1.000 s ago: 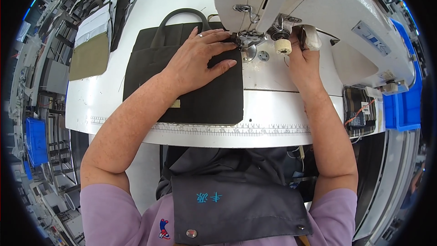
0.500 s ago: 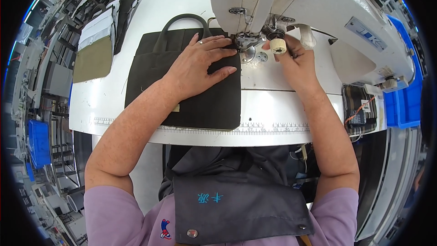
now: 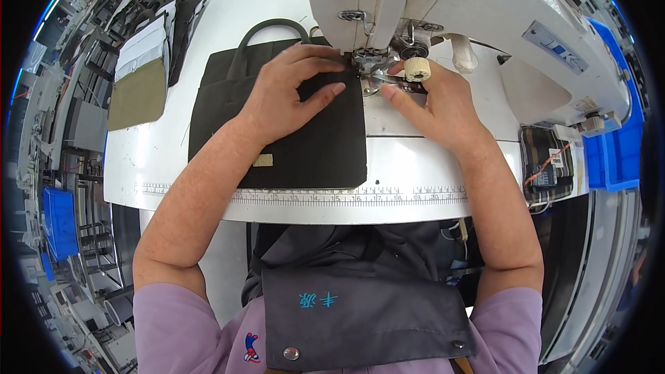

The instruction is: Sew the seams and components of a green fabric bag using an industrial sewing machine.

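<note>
A dark fabric bag panel (image 3: pixel 305 145) with a looped handle (image 3: pixel 270 24) lies flat on the sewing table, its right upper edge at the presser foot (image 3: pixel 372 62) of the sewing machine. My left hand (image 3: pixel 287 86) rests on the panel with fingers curved and thumb apart, gripping nothing. My right hand (image 3: pixel 443 104) holds thread snips (image 3: pixel 412 86), dark with silver blades, between thumb and fingers. The blade tips point left, close to the presser foot and the panel's edge. A cream knob (image 3: pixel 417 68) partly covers my right fingers.
The white machine head (image 3: pixel 485 14) stands over the far right. At the far left lie stacked olive and dark pieces (image 3: pixel 138 97). A ruler strip (image 3: pixel 298 197) runs along the near table edge. A checked pouch (image 3: pixel 547 159) lies at right, beside a blue bin (image 3: pixel 613 152).
My right hand has brought the snips left to the presser foot, and they now show. My left fingers have drawn back slightly and curled. A light patch on the panel is more exposed.
</note>
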A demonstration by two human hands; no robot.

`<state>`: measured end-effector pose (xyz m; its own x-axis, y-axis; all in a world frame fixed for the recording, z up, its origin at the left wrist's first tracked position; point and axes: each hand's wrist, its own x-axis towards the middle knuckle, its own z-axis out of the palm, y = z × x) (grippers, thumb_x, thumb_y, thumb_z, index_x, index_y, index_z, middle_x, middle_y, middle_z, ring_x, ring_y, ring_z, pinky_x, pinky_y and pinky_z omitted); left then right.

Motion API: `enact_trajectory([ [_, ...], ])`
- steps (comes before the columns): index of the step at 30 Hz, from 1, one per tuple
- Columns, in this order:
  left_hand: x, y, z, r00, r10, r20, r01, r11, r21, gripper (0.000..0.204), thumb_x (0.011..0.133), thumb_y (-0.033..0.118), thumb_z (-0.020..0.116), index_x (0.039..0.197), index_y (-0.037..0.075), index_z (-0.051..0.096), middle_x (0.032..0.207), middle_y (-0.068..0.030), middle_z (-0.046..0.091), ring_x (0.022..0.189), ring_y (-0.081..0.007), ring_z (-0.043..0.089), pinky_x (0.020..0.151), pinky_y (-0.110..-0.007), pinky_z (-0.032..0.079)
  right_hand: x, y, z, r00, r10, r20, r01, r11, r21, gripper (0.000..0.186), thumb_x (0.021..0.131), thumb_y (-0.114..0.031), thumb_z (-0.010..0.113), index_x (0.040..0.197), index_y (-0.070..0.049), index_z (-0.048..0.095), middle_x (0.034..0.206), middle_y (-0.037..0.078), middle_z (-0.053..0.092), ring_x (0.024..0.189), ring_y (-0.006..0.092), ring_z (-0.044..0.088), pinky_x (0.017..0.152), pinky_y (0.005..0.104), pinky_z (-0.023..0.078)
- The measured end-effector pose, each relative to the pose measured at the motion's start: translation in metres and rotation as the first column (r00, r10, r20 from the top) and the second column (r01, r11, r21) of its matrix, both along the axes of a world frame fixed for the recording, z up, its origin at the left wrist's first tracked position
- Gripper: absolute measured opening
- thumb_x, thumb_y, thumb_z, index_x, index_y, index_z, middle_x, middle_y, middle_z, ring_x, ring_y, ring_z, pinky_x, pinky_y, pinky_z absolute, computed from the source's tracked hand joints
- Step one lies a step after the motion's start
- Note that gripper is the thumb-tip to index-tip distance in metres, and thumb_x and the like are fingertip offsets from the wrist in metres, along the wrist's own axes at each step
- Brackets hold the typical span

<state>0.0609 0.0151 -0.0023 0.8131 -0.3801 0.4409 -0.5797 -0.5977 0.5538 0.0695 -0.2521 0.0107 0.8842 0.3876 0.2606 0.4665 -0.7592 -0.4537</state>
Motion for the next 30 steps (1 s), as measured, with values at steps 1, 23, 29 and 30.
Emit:
enact_trajectory([
  [1,0.001,0.003,0.001,0.977,-0.015,0.211,-0.005,0.995,0.097,0.029,0.084,0.021,0.082,0.109,0.007,0.074,0.116,-0.0107,0.069,0.106,-0.0317,0.067,0.093,-0.042,0.052,0.002,-0.002,-0.006,0.997,0.025,0.077,-0.029,0.999,0.046,0.037,0.092,-0.042,0.072,0.096,-0.005,0.073,0.083,0.012,0.069,0.076,0.029,0.07,0.067,0.0414,0.053],
  [23,-0.024,-0.061,0.023,0.955,0.281,-0.098,-0.225,0.898,0.379,0.025,0.065,0.027,0.072,0.058,0.007,0.06,0.079,-0.0068,0.062,0.073,-0.0296,0.066,0.064,-0.041,0.053,-0.001,-0.001,-0.007,0.95,0.23,0.211,-0.23,0.973,-0.024,0.016,0.089,-0.026,0.074,0.099,-0.016,0.08,0.092,0.003,0.068,0.079,0.0262,0.07,0.068,0.0416,0.054],
  [29,-0.006,-0.033,0.024,0.885,0.092,-0.456,-0.091,0.996,0.025,0.016,0.071,0.017,0.073,0.067,0.003,0.066,0.091,-0.0057,0.066,0.074,-0.0188,0.063,0.067,-0.032,0.05,-0.001,-0.002,-0.008,0.944,0.233,0.235,-0.24,0.971,0.002,0.016,0.089,-0.026,0.074,0.1,-0.016,0.08,0.093,0.003,0.069,0.08,0.0265,0.07,0.069,0.0417,0.055],
  [30,-0.005,-0.026,0.024,0.847,-0.054,-0.529,-0.038,0.986,-0.162,0.012,0.073,0.012,0.073,0.07,0.001,0.067,0.095,-0.0053,0.065,0.076,-0.0146,0.061,0.069,-0.029,0.048,-0.001,-0.002,-0.008,0.944,0.231,0.236,-0.239,0.971,0.004,0.016,0.089,-0.026,0.074,0.1,-0.016,0.08,0.093,0.003,0.069,0.08,0.0265,0.07,0.069,0.0417,0.055],
])
